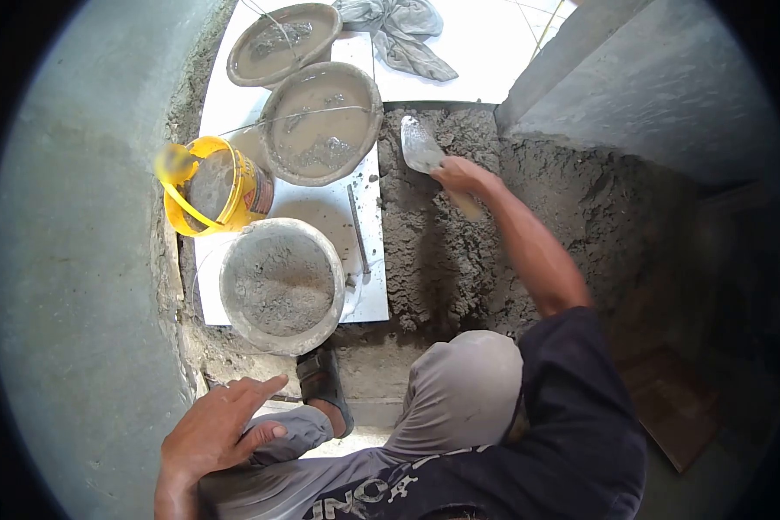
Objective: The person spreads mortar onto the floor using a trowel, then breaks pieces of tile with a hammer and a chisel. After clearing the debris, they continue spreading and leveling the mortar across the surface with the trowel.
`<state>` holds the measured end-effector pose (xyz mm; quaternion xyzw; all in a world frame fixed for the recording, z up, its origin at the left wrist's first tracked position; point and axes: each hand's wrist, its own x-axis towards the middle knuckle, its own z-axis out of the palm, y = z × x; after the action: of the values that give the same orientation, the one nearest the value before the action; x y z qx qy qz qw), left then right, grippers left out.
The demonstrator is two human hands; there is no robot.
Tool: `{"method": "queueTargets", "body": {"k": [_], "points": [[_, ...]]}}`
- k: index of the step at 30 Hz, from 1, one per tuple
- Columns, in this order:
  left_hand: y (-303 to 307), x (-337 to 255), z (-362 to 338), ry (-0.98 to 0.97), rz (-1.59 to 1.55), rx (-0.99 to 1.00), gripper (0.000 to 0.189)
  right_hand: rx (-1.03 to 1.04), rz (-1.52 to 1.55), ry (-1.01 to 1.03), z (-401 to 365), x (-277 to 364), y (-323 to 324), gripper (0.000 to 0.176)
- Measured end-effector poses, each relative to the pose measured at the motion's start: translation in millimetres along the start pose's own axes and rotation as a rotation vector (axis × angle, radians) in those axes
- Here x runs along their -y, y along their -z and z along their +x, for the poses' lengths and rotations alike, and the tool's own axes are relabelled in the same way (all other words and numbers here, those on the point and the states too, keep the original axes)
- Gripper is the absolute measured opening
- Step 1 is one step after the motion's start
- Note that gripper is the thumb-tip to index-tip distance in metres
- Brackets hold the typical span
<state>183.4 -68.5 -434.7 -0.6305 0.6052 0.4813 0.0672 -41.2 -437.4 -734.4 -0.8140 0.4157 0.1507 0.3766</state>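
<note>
- Head view: my right hand [461,176] is closed round the handle of a trowel [420,146], the handle's end showing just below my fist on the side nearer my body.
- My left hand [225,425] holds nothing; its fingers are loosely spread above my lower leg, well apart from the trowel and nearer to me than my right grip.
- I judge the step in hand to be working the wet mortar [442,260] with the blade, since the rough bed lies beneath my grip, stretching toward me and off to its right.
- As I judge it, the next move calls for a steady wrist and a low blade angle, so that the face bears on the mortar without the tip digging in.
- The trowel's blade sits just beyond my grip, to its left, over the far part of the bed. Whether it touches the mortar, I cannot tell.
- Its tip points away from me and leftward. The long axis runs on a slant, from the handle's end near my side of the fist, through the grip, to the tip.
- Left of my grip stands a basin of murky water [312,179]; farther left is a yellow bucket [251,195], and a bowl of grey mix [227,286] lies left and nearer me.
</note>
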Motion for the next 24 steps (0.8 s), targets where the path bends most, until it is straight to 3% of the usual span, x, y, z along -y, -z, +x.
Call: {"method": "queueTargets", "body": {"k": [1,3,5,7,19,24], "points": [[0.4,-0.4,0.6,0.003,0.01,0.004,0.055,0.0,0.003,0.005,-13.6,1.2,2.7,0.035],[-3.0,3.4,-0.5,-0.009,0.003,-0.001,0.055,-0.197,-0.264,-0.072,-34.7,-3.6,5.4,0.031],[-3.8,2.7,0.3,-0.028,-0.009,0.0,0.055,-0.208,-0.332,-0.034,-37.4,-15.4,10.8,0.032],[0.2,-3.1,1.1,0.078,-0.018,0.033,0.057,-0.199,-0.464,0.01,-33.9,-16.1,17.5,0.028],[-1.4,-8.1,12.6,0.084,0.006,-0.002,0.054,-0.167,-0.397,-0.172,55.5,20.2,22.6,0.032],[-4.0,-6.9,6.3,0.024,0.017,-0.012,0.056,-0.057,-0.472,-0.173,64.6,-10.3,39.2,0.033]]}}
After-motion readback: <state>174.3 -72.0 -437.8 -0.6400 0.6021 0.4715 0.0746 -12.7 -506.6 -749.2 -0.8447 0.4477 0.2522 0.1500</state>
